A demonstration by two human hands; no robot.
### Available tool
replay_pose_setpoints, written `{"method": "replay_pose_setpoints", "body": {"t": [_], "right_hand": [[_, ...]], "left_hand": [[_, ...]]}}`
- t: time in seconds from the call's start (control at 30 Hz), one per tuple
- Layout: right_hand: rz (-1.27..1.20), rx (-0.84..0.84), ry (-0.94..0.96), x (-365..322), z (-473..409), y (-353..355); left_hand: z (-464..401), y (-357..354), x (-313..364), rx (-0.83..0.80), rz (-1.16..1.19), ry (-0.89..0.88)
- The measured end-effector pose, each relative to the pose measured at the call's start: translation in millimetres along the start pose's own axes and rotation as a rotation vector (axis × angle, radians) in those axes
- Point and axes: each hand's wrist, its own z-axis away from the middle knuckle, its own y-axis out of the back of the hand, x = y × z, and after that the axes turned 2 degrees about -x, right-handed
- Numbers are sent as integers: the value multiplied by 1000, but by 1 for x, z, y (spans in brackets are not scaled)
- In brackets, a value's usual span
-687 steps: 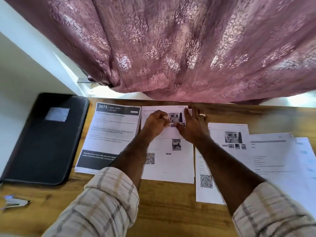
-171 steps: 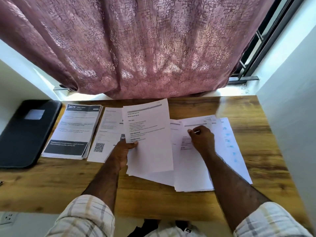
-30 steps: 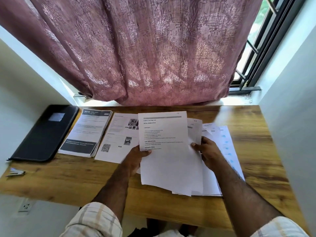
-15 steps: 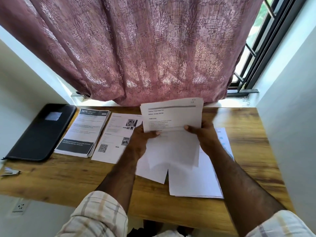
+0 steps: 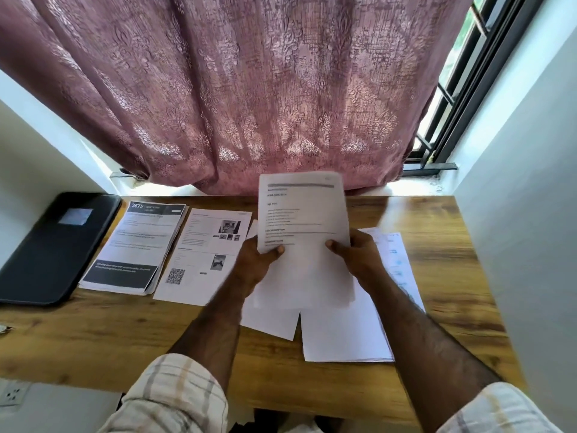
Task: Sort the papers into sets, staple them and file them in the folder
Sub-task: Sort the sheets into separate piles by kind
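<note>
Your left hand (image 5: 254, 264) and right hand (image 5: 356, 254) hold a sheaf of printed sheets (image 5: 304, 242) between them, lifted above the wooden desk (image 5: 93, 339) and tilted toward you. The left thumb lies across the sheaf's left edge with the fingers behind; the right thumb presses the front of its right side, fingers hidden behind the paper. The text on the top sheet is blurred.

Beneath the held sheaf, two loose piles of white sheets (image 5: 343, 335) lie flat on the desk, their lower edges nearer you than your hands. Left of your left hand lies a page with photos and a QR code (image 5: 203, 257), and just beyond it a thicker set headed "3675" (image 5: 137, 245), its edges touching or nearly touching that page. The black folder (image 5: 53, 248) lies closed at the desk's far left, well apart from both hands. A mauve curtain (image 5: 249, 89) hangs behind the desk.
</note>
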Motion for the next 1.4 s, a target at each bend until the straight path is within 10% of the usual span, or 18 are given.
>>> {"method": "replay_pose_setpoints", "body": {"t": [0.37,1.4], "right_hand": [[895,516,-351,47,18,37],[593,419,-138,23,8,39]], "left_hand": [[14,4,-41,-114,-70,282],[16,-8,-62,-50,-104,403]]}}
